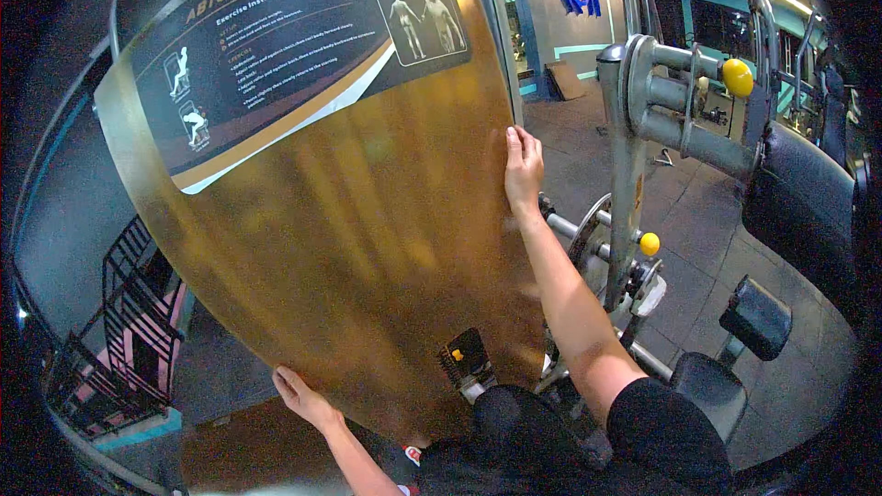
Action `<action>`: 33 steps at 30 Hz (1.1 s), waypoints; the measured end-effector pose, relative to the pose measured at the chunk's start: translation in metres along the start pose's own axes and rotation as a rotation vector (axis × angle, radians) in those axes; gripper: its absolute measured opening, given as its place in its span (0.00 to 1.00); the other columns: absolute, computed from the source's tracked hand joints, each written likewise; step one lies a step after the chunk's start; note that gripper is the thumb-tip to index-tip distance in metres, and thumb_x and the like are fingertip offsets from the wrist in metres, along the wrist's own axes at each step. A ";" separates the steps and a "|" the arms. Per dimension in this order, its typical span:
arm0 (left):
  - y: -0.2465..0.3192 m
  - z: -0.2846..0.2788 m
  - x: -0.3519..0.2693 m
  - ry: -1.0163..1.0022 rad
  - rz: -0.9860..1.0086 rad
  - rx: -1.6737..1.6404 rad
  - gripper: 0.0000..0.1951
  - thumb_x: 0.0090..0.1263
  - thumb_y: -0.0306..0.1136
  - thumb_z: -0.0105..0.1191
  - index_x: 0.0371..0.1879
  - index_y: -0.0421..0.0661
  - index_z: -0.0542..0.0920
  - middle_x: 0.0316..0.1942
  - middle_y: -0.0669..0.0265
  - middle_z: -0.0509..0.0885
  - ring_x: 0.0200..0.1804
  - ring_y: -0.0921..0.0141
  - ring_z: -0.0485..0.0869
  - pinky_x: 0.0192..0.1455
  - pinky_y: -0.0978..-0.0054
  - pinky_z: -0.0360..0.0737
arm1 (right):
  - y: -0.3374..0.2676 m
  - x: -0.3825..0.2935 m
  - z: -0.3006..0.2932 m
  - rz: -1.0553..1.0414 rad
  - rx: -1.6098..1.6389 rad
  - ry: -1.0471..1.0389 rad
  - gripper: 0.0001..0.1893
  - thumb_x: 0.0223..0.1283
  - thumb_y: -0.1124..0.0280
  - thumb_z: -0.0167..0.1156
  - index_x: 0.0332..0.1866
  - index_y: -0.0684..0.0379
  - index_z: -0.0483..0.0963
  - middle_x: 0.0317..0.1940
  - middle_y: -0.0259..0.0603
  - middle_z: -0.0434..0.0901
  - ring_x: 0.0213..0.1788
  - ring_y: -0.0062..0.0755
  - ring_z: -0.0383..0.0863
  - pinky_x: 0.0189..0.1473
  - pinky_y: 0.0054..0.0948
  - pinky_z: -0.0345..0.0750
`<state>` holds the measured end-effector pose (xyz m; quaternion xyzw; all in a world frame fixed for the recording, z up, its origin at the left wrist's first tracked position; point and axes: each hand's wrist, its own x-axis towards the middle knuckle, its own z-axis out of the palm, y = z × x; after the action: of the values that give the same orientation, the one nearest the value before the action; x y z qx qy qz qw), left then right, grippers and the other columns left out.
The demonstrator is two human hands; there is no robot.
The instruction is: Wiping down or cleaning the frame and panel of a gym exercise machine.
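A large amber-brown panel (386, 220), which looks like the shroud of an exercise machine, fills the middle of the view. Its upper part carries a dark instruction placard (303, 48) with writing, small exercise drawings and two body figures. My right hand (524, 169) grips the panel's right edge, with fingertips bent at the rim. Lower down, my left hand (303, 396) holds the lower left edge. The far side of the panel and whatever the fingers touch there are hidden. Near the panel's bottom, a weight stack (463, 358) with a yellow pin shows.
On the right stands a gym machine with a grey steel post (623, 172), yellow knobs (737, 78), a black backrest pad (799, 186) and a roller pad (756, 317). Dark rubber tiles (703, 220) cover the floor. A metal staircase (141, 310) rises at the left.
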<state>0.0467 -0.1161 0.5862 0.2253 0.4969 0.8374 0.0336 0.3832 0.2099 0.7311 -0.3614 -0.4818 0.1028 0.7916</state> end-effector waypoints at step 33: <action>0.014 0.013 0.009 -0.253 -0.086 0.222 0.33 0.82 0.54 0.44 0.73 0.37 0.65 0.68 0.54 0.74 0.69 0.60 0.71 0.72 0.64 0.64 | 0.040 0.015 -0.022 0.047 0.189 -0.028 0.21 0.75 0.54 0.57 0.51 0.66 0.75 0.49 0.45 0.79 0.53 0.32 0.78 0.59 0.32 0.73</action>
<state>0.0458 -0.1100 0.6060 0.3098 0.5873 0.7401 0.1063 0.4164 0.2358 0.7085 -0.2949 -0.4725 0.1714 0.8127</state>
